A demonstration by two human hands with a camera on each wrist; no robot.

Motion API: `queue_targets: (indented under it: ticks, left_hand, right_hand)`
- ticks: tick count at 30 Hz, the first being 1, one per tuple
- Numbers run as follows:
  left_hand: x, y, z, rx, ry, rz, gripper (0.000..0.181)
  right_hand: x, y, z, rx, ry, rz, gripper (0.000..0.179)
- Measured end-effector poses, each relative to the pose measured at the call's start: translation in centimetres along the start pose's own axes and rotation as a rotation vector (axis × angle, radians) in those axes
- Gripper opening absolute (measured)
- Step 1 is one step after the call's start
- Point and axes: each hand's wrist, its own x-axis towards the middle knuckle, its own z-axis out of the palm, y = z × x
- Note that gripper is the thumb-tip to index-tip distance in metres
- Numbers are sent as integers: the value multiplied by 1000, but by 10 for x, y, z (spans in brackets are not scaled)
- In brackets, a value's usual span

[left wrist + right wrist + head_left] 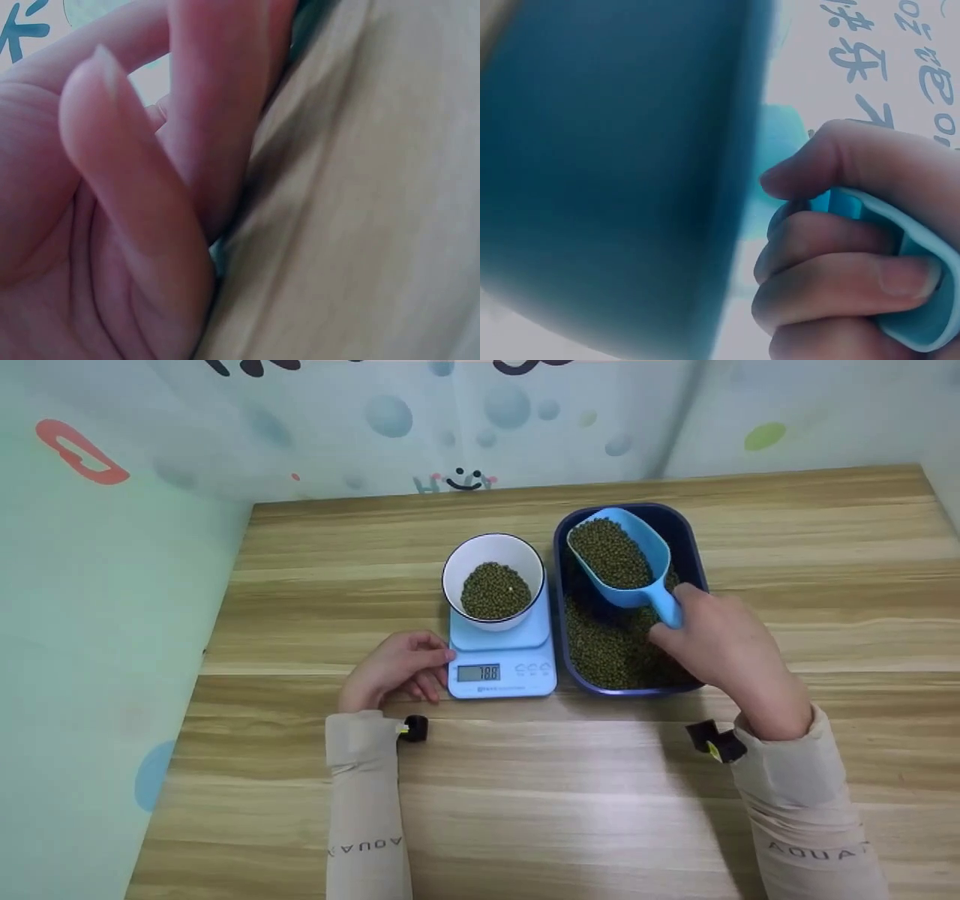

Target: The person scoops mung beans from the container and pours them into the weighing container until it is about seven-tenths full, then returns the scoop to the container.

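Observation:
In the head view my right hand (724, 641) grips the handle of a light-blue scoop (660, 551), its fingers wrapped round the handle in the right wrist view. Green mung beans (611, 553) lie in the scoop, which is over a dark-blue tub (571, 671) holding more beans. My left hand (401, 664) rests on the table, its fingertips at the left edge of a blue kitchen scale (501, 641). Loosely bent fingers (142, 195) hold nothing in the left wrist view. On the scale stands a white bowl (457, 574) with beans; the display (478, 673) reads 78.8.
The tub stands close beside the scale's right side. Under everything is a wood-grain table (562, 795). A printed curtain (337, 427) hangs along the table's back edge, and a pale green panel (112, 585) borders the left side.

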Motion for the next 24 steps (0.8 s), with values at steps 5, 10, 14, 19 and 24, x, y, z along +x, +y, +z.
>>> queue_targets:
  ticks: [5,10,14,19,24]
  left_hand:
    - [0,0,-1,-8,-3,-8,35]
    - [0,0,-1,-12,-2,-9,37]
    - [0,-1,0,-12,1,-7,36]
    - [0,0,0,3,5,3,35]
    - [0,0,0,1,0,-5,36]
  right_hand:
    - [-6,-5,-7,17,56,-18,17]
    - [-11,-11,-13,44,140,-48,14]
    - [-15,-16,-18,72,171,-56,14]
    - [-17,-21,-22,93,181,-59,14]
    - [-18,-25,-24,127,182,-72,12]
